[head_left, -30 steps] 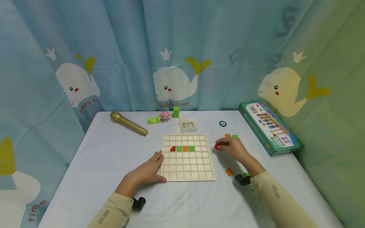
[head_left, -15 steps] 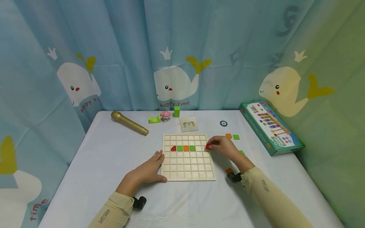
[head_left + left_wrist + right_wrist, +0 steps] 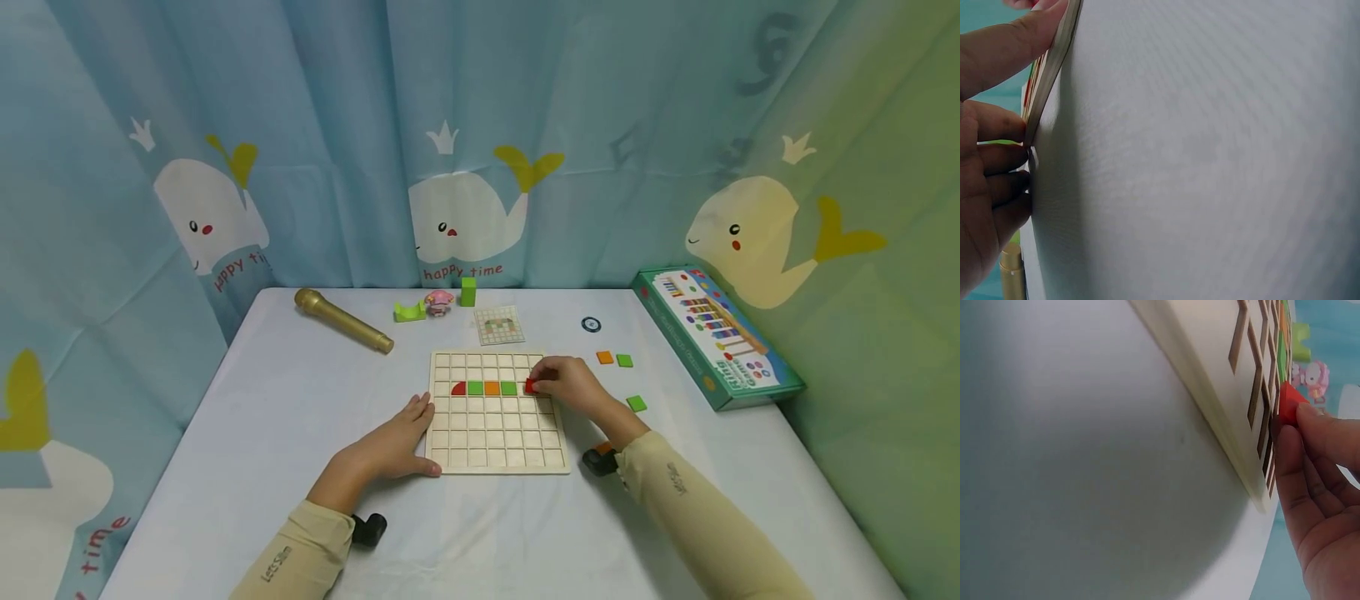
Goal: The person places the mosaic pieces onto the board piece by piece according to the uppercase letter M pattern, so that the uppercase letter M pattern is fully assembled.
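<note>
Red tile [image 3: 530, 385] sat pinched in the fingers of the right hand [image 3: 567, 386], held at the grid board [image 3: 495, 454] near the middle of the head view, just right of a row already laid: a red quarter-round piece [image 3: 458, 388], a green tile [image 3: 475, 387], an orange tile [image 3: 491, 387] and a second green tile [image 3: 508, 387]. In the right wrist view the red tile [image 3: 1289, 406] hovered at the board's cells, gripped between thumb and fingertip; whether it had seated in its cell could not be told. The left hand [image 3: 392, 442] lay flat with relaxed fingers against the board's left edge, bracing it on the table [image 3: 285, 417].

By my judgement the pattern was barely begun: four cells filled, a fifth being filled, and most of the board bare. Loose pieces remained to the right of the board: an orange square [image 3: 604, 357], a green square [image 3: 624, 360] and another green square [image 3: 636, 403]. A small pattern card [image 3: 500, 325] lay above the board.
</note>
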### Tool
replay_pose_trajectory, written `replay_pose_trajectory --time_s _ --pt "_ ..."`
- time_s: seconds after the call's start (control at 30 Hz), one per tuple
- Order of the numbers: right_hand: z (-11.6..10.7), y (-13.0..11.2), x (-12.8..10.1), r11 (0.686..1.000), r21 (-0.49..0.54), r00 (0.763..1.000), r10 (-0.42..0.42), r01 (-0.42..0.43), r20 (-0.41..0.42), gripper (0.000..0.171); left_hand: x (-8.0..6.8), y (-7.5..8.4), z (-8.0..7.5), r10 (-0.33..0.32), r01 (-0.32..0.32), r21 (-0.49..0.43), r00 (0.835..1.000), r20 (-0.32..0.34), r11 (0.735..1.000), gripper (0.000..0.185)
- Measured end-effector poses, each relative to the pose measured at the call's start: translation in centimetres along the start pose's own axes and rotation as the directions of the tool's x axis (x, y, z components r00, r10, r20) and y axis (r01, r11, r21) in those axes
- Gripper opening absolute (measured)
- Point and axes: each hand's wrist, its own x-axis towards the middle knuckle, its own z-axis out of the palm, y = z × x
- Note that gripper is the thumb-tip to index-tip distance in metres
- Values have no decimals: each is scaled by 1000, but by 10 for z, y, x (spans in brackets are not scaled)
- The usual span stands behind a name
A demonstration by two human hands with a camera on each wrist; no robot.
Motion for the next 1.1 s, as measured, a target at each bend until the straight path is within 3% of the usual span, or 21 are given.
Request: replay_pose_trajectory --time_s 0.33,0.8,1.1 --pt "6 -9 4 995 -70 998 -63 64 13 5 3 -1 0 -10 10 25 1000 19 1000 107" --pt "7 -16 7 992 -124 996 -8 19 87 5 4 -2 -1 -5 5 17 1000 14 1000 106" --pt "10 -13 9 990 -126 995 -48 59 87 6 2 -1 0 -7 7 2 1000 19 1000 106"
